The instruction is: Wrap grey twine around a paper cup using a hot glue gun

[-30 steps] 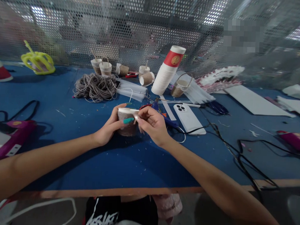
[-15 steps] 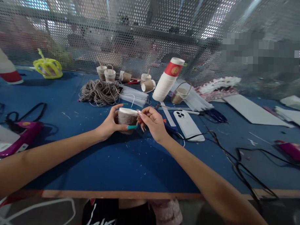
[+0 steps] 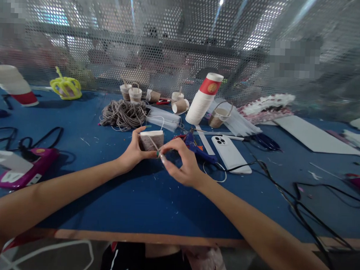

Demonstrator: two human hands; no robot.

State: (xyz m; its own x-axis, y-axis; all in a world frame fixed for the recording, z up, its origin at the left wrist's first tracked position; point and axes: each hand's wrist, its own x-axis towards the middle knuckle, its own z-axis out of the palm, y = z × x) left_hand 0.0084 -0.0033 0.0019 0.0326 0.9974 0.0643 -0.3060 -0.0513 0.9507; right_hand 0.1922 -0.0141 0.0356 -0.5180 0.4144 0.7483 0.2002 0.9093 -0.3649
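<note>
A white paper cup (image 3: pixel 152 139) with grey-brown cord wound around its side is gripped in my left hand (image 3: pixel 133 151), fingers behind it and thumb across its lower front. My right hand (image 3: pixel 181 162) is closed in a pinch at the cup's lower right. From those fingertips a strand of cord (image 3: pixel 153 142) runs slantwise up over the cup's front. Just behind my right hand lies a blue glue gun (image 3: pixel 198 149). A loose bundle of grey cord (image 3: pixel 123 115) lies behind the cup.
A leaning stack of paper cups (image 3: pixel 201 104) stands behind my hands. Several small cord-wrapped cups, one a handled cup (image 3: pixel 217 117), sit along the back. A white phone (image 3: pixel 231 155) lies at right, near black cables (image 3: pixel 272 185). A purple device (image 3: pixel 34 167) is at left.
My right hand has moved from the cup's rim down to its lower right, drawing the cord strand across the front. The cup has tilted in my left hand. The view has shifted slightly.
</note>
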